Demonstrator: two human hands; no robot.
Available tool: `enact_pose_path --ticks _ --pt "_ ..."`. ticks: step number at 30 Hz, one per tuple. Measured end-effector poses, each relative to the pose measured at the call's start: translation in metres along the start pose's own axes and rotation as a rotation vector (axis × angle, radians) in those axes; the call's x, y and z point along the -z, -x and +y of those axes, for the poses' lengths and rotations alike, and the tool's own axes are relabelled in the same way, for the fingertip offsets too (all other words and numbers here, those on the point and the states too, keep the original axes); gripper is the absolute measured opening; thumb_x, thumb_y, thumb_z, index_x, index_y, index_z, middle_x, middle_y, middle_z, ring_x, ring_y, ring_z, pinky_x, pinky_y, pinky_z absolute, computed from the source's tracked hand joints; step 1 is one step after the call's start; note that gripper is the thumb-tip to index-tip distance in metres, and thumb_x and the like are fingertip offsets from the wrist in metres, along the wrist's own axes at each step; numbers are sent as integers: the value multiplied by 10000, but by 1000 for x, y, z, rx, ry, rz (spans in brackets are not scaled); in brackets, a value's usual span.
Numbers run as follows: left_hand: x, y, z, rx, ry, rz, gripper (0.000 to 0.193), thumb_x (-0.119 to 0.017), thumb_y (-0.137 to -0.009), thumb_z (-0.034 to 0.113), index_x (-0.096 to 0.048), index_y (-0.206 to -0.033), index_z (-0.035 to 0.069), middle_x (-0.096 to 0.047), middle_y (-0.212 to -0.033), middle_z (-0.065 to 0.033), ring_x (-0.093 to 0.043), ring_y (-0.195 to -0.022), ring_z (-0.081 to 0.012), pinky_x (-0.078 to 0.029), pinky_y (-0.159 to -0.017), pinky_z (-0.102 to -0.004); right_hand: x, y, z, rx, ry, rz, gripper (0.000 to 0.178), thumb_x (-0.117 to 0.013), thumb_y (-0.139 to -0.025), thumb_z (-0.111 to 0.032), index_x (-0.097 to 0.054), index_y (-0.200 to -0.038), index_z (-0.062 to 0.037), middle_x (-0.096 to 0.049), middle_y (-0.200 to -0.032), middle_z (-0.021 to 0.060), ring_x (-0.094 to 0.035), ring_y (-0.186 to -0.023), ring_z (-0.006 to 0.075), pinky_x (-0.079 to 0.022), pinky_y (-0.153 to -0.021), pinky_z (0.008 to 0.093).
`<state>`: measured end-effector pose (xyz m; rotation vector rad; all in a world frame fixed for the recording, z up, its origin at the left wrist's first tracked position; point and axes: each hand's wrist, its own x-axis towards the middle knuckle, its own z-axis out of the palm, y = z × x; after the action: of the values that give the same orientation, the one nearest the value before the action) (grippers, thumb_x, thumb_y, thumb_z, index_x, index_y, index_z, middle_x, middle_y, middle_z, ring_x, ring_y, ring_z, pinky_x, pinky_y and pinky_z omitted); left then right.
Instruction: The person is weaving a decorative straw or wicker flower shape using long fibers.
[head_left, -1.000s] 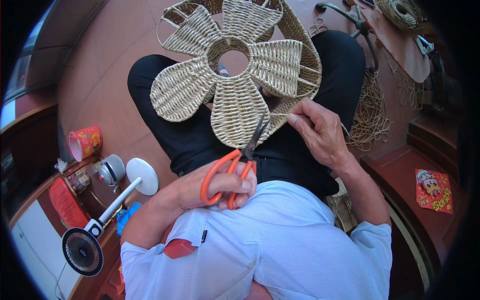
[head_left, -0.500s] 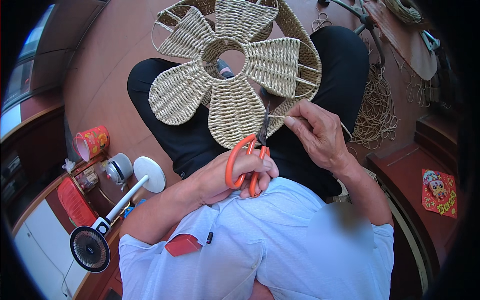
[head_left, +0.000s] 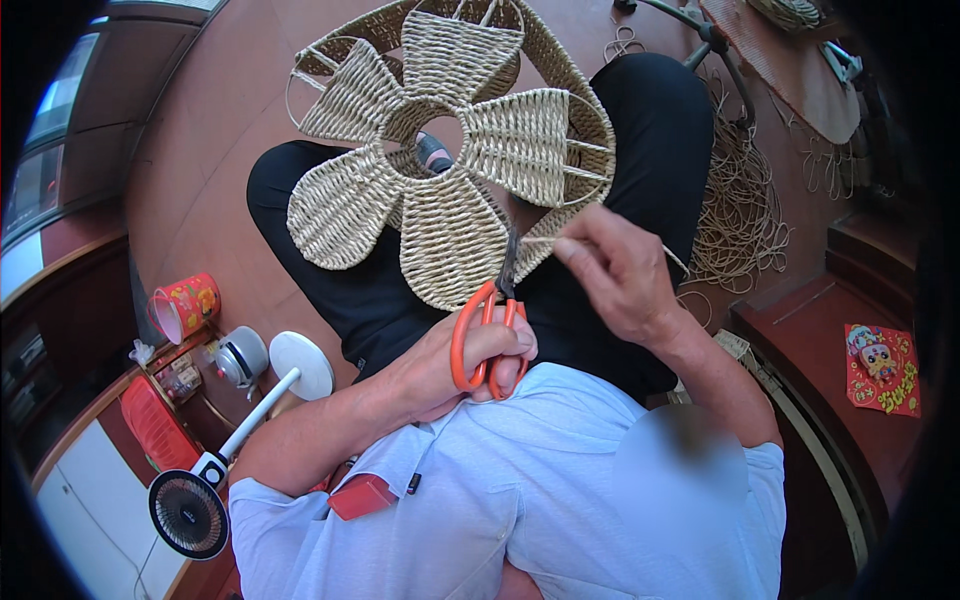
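A woven, flower-shaped straw basket (head_left: 452, 240) rests on my lap, with a round hole in its middle. My left hand (head_left: 430, 370) is closed around scissors (head_left: 462, 345) with orange handles. Their dark blades point up and away, beside the edge of the nearest petal, and look nearly closed. My right hand (head_left: 622, 275) pinches a thin straw cord (head_left: 540, 240) between thumb and fingers. That cord runs left to the blade tips at the basket's edge; whether it is cut I cannot tell. Another stretch of cord shows right of my right hand.
A tangled heap of cord (head_left: 740, 210) lies on the floor to the right. Metal chair legs (head_left: 710, 40) stand at the far right. On the left are a white fan (head_left: 190, 513), a red patterned bucket (head_left: 187, 307) and a red plastic basket (head_left: 158, 420).
The scissor blades have come closer together. The basket, the scissors and my right hand have shifted slightly left in the view, which has itself moved a little.
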<state>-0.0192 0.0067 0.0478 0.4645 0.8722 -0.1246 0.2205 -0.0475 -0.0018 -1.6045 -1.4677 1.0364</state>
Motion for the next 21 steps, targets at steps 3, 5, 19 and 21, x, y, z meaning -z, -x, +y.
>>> enact_pose_path --ticks 3,5,19,21 --pt "-2 13 5 -53 -12 1 263 -689 -1028 269 -677 -939 22 -594 -708 -40 -521 -576 -124 -443 -580 -297 18 2 -1 -122 -81 70 133 -725 -1060 -130 -682 -1006 -16 -590 -775 40 -563 -661 132 -473 -648 306" --pt "8 34 9 -106 -171 24 267 -675 -1039 275 -668 -926 33 -581 -709 -26 -515 -580 -122 -433 -583 -298 27 -2 -4 -80 -156 115 145 -712 -1092 -144 -680 -1027 -18 -544 -780 -11 -465 -686 70 -428 -644 259" --pt "368 -8 -189 133 -976 1322 395 -597 -1086 408 -792 -1134 68 -792 -992 -210 -769 -917 -374 -588 -790 -515 34 -131 -21 535 664 244 51 -665 -1027 -106 -620 -1012 -87 -668 -870 123 -670 -840 357 -497 -783 492" --pt "374 -41 -225 92 -1045 1211 441 -534 -1088 418 -813 -1161 84 -797 -1093 -258 -775 -1087 -447 -595 -932 -580 32 -135 -18 543 713 208 64 -662 -1036 -131 -615 -1021 -92 -675 -874 120 -675 -843 346 -495 -791 487"
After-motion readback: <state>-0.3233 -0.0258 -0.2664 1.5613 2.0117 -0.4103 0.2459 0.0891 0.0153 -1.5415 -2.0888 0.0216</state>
